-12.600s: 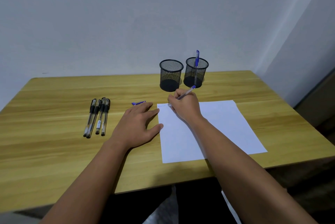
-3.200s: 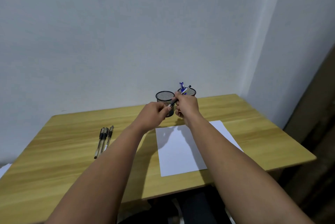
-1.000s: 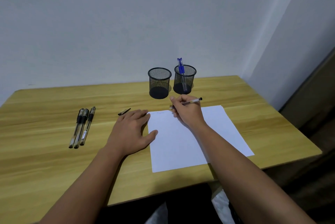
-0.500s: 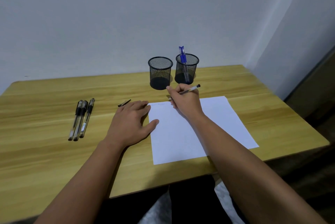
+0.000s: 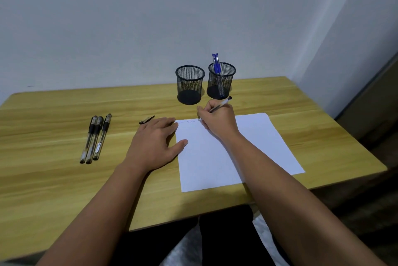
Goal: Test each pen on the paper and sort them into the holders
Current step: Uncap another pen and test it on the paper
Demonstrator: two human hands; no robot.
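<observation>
The right hand [image 5: 217, 122] pinches a clear-barrelled black pen [image 5: 221, 103], tip at the white paper sheet's [image 5: 237, 153] twelve-o'clock edge beside faint scribbles. The left hand [image 5: 156, 142] lies flat, fingers relaxed, at the sheet's nine-o'clock edge, thumb on it, steadying. Best to keep strokes short and light, near that edge. Three dark pens [image 5: 94, 138] wait at nine o'clock; two black mesh holders [image 5: 190, 84] stand at twelve.

- Two black mesh holders [image 5: 190, 84] [image 5: 221, 80]
- Two blue pens [image 5: 216, 65] in the right holder
- Three black pens [image 5: 94, 138] near the table's left edge
- One pen [image 5: 221, 104] in hand
- One loose cap [image 5: 146, 119]
- One paper sheet [image 5: 247, 158]
</observation>
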